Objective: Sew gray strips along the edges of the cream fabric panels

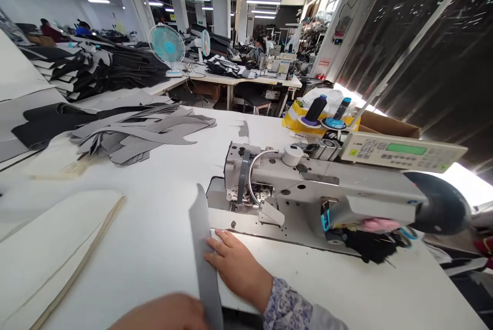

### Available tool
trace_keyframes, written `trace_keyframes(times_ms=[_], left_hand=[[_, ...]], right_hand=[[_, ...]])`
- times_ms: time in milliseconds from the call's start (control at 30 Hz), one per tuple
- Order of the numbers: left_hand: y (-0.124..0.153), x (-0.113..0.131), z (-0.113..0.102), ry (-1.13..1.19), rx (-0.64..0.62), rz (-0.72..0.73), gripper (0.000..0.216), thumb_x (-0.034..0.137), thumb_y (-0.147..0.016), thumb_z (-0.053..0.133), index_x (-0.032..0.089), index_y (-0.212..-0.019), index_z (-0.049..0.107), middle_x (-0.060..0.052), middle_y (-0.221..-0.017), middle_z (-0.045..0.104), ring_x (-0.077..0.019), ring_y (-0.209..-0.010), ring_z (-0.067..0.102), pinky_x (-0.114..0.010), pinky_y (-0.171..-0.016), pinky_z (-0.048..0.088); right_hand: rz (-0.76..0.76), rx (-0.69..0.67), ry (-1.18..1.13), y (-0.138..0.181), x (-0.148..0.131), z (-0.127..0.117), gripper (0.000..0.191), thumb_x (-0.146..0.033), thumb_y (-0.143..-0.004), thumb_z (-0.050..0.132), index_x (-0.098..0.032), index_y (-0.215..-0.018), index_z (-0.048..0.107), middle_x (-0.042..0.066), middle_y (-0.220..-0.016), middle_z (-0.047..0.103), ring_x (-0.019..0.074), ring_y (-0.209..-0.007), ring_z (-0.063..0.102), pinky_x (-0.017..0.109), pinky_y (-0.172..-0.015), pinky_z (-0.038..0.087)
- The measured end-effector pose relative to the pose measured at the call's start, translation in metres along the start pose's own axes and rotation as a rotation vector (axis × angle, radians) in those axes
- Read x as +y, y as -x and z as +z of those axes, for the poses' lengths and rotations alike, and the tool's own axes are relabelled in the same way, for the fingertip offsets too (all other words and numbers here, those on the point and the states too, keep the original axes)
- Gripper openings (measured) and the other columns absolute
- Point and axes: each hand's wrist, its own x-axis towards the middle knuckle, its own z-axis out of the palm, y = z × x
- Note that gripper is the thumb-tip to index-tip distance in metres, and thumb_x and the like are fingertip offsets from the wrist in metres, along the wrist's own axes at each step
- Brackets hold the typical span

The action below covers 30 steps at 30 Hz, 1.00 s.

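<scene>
A long narrow grey fabric strip (200,237) lies on the white table (154,227), running from the left end of the sewing machine's (308,186) base toward me. My right hand (233,266), in a floral sleeve, rests flat with fingers stretched out, fingertips on the strip's right edge, just in front of the machine bed. My left hand (164,313) is at the bottom edge, blurred, beside the strip's near end; its fingers do not show. The needle area (254,194) stands a little beyond the strip's far tip.
A pile of grey cut pieces (134,132) lies mid-table. A stack of white sheets (50,248) sits near left. A control panel (400,151), thread cones (316,109) and a cardboard box (385,124) are behind the machine. A fan (167,47) and people at work are far back.
</scene>
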Motion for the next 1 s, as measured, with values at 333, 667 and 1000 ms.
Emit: trace_keyframes(times_ms=[333,667,1000], left_hand=[[-0.112,-0.008,0.002,-0.258,0.743,-0.071,0.033,0.028,-0.092,0.046,0.020,-0.121,0.060,-0.011,-0.124,0.061,-0.0267,-0.121,0.052,-0.043,-0.104,0.041],[-0.163,-0.016,-0.021,-0.215,0.741,-0.081,0.031,0.027,-0.090,0.051,0.019,-0.118,0.062,-0.011,-0.125,0.061,-0.0266,-0.118,0.055,-0.042,-0.102,0.044],[-0.148,-0.008,-0.012,-0.152,0.681,-0.019,0.033,0.029,-0.091,0.049,0.020,-0.121,0.058,-0.010,-0.125,0.060,-0.0249,-0.123,0.051,-0.041,-0.104,0.043]], right_hand=[[0.166,0.025,-0.017,0.051,-0.020,0.001,0.042,-0.012,-0.089,0.053,-0.015,-0.131,0.054,0.011,-0.140,0.051,0.0273,-0.135,0.038,0.046,-0.113,0.035],[0.283,0.073,0.002,0.019,0.014,-0.006,0.046,-0.002,-0.082,0.052,-0.015,-0.126,0.057,0.012,-0.135,0.054,0.0276,-0.131,0.043,0.049,-0.109,0.038],[0.281,0.054,-0.021,0.034,0.001,-0.008,0.040,-0.007,-0.084,0.053,-0.016,-0.122,0.058,0.010,-0.134,0.055,0.0290,-0.129,0.043,0.050,-0.111,0.036]])
